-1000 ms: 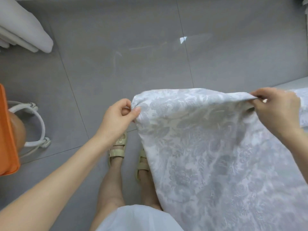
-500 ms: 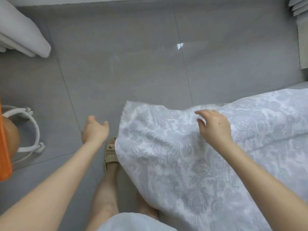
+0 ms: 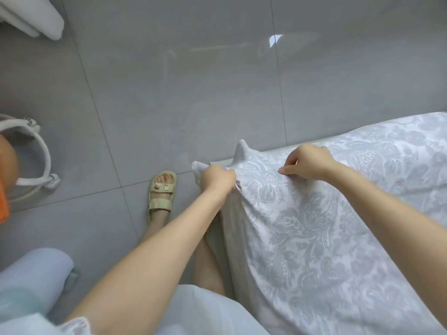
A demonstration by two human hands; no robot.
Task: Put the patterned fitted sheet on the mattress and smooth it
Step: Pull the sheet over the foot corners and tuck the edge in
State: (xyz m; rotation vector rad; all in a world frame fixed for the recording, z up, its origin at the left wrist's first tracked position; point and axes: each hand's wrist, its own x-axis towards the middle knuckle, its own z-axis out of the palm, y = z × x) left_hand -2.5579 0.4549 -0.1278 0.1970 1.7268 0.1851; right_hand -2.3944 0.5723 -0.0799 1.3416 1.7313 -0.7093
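While leaning over bare knees, working the patterned fitted sheet (image 3: pixel 314 250), spread wide on the right and hanging down beside the right leg. Clenching the left hand (image 3: pixel 219 181) round a bunched corner at the fabric's left edge. Pinching a fold on top with the right hand (image 3: pixel 310 163) just beside, thumb against curled fingers. Small peak of cloth poking up between the two. Further left, planting one beige sandal (image 3: pixel 161 192) on grey floor tiles (image 3: pixel 193 93). Far top-left, folded white bedding (image 3: pixel 41 22).

One head-worn wide-angle camera looks forward and steeply down, close above the patterned fitted sheet (image 3: pixel 314 250) and the grey tiled floor (image 3: pixel 193 97).
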